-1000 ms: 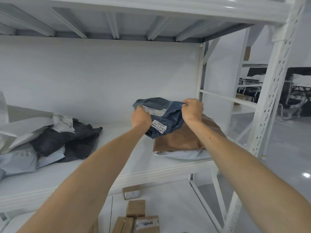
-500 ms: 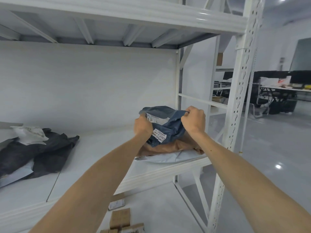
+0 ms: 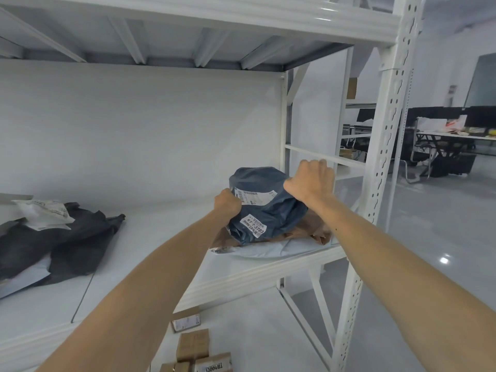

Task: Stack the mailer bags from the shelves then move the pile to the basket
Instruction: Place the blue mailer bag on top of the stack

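Far out at nine o'clock on the shelf (image 3: 150, 226) lies a loose heap of black mailer bags (image 3: 67, 245), with a small white mailer (image 3: 43, 213) on top of it; those are not yet gathered. Across a stretch of shelf to the right, my left hand (image 3: 227, 202) is curled tight on the left edge of the blue mailer bag (image 3: 268, 216), pinching the film just beside its upper label. The bag sits near the middle of my view, a little toward three o'clock. It is bulged and creased, and its lower end touches the brown mailer (image 3: 311, 228) under it, which in turn lies on a pale mailer (image 3: 271, 251) at the shelf's front right corner. At two o'clock from the bag my right hand (image 3: 311, 181) is clenched over its top right corner, knuckles up, bunching the plastic. Beyond that, at three o'clock, stands the rack's upright post (image 3: 386, 157). Down at six o'clock, cardboard boxes (image 3: 192, 345) lie on the floor. I see no basket.

I judge the blue bag to be light and soft: it slumps and wrinkles, so the contents probably give. The film looks slick, so a flat palm could slide; gathered corners, as I have them, hold better. To lift the whole pile I would go under the pale bottom one from both sides, since the smooth layers may slip off one another.
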